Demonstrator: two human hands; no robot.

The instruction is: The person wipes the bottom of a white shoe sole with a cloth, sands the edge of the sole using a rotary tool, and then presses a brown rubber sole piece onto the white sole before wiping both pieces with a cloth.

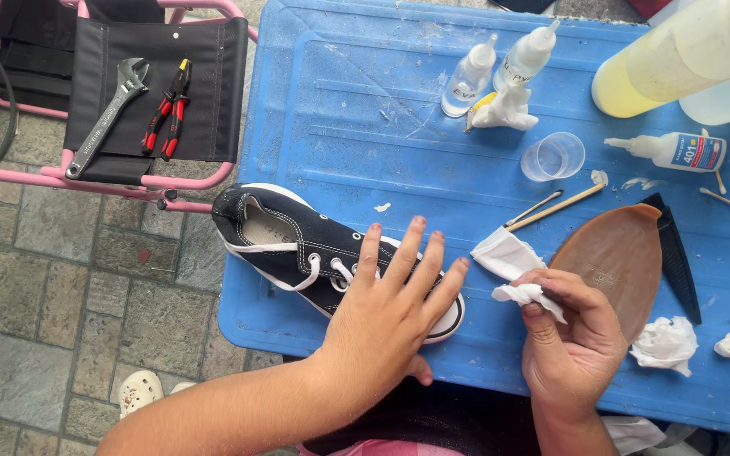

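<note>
Sneaker (pixel 297 245) toe hidden under left hand (pixel 390 312)

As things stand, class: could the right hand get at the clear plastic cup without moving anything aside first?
Probably yes. The right hand holds a white tissue, and only two thin sticks lie flat on the table between it and the cup; it could reach over them.

The shoe (pixel 297 245) was pressed beneath the left hand's fingers (pixel 407 262) on the table (pixel 365 127); the tissue (pixel 521 291), pinched by the right hand's fingers (pixel 551 295), lay beside the sole (pixel 618 253), right of them.
</note>
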